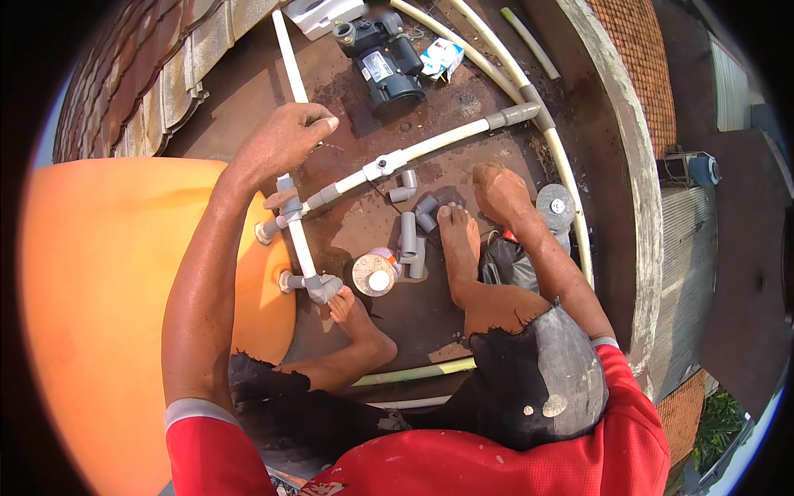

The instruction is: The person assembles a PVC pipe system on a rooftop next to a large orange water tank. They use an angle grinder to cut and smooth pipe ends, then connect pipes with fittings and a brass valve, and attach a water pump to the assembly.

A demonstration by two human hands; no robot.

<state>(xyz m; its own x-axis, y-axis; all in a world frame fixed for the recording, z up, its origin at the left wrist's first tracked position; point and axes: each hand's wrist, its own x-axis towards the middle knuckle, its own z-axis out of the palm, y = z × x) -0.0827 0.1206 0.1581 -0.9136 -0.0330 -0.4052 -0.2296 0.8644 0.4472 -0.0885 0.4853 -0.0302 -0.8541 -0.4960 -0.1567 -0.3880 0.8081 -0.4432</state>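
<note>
White pipe run (436,144) w/ grey fittings is approx mid-view, joined to the orange tank (124,273) at 2 pts; tank contents hidden. L hand (285,136) is just beyond the run's upright grey fitting (285,201), fingers bent close, thumb out; can't tell if it holds anything. R hand (503,197), fingers curled in, is near the loose grey elbows (427,213); can't tell its grip either. Between the feet: round can (362,271) w/ white cap on top, contents hidden. Black bag (506,269) nr R forearm, contents unclear. Farther out: dark pump (389,70), blue-&-white box (442,56) beside it, insides not visible.
</note>
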